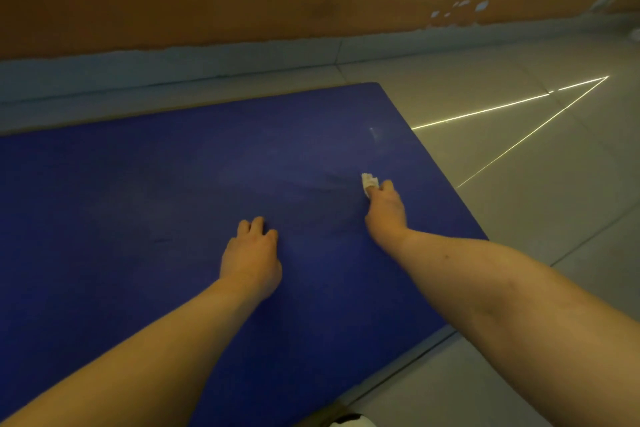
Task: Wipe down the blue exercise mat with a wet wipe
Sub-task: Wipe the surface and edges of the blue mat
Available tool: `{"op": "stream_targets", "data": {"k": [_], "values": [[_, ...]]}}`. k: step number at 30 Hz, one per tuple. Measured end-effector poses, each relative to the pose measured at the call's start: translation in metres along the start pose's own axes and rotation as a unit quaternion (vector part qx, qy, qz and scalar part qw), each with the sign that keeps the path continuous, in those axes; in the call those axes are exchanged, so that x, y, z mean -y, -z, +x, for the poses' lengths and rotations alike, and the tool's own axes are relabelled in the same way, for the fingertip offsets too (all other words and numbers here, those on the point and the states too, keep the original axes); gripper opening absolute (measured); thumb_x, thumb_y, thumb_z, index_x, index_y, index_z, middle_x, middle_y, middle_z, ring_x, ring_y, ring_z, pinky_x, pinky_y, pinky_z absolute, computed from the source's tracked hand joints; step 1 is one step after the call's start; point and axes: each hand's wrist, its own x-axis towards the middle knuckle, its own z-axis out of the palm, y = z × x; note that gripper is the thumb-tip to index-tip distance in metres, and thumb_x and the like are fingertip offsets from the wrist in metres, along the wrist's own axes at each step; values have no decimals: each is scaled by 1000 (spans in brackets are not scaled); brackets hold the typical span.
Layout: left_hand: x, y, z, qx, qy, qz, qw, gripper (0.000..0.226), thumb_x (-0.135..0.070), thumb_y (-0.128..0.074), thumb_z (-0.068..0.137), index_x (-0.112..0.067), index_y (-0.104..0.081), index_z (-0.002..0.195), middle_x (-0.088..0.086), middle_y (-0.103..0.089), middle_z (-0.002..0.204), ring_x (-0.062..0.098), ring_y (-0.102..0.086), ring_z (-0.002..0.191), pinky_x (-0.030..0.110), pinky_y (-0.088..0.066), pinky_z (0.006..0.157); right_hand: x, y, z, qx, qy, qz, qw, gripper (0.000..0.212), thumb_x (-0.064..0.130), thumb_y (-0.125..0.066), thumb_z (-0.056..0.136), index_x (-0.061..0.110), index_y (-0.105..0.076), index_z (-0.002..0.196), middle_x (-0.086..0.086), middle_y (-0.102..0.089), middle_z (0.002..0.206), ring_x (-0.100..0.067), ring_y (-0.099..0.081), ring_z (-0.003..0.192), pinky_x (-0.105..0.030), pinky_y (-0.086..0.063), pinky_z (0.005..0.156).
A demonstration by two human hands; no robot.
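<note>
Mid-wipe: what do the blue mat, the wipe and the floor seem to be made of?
Blue mat: probably foam or rubber, matte; no glare, soft creases near the wipe. Wet wipe: thin white nonwoven or paper-like sheet, bunched, pinched in the right hand. Floor: glossy tile, going by joint lines and sharp reflected light streaks.

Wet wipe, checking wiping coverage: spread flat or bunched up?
Bunched: the wet wipe is a small crumpled wad held by the right hand.
</note>
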Motion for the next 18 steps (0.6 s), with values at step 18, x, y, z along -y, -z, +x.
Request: {"op": "stream_targets", "data": {"k": [18], "values": [[-43, 4, -14, 40, -36, 85, 995, 42, -27, -57, 95, -11, -48, 133, 15, -22, 157, 36, -26, 141, 42, -37, 108, 1, 3, -123, 110, 219, -31, 969, 31, 4, -54, 96, 13, -64, 124, -12, -54, 115, -27, -51, 101, -33, -40, 80]]}}
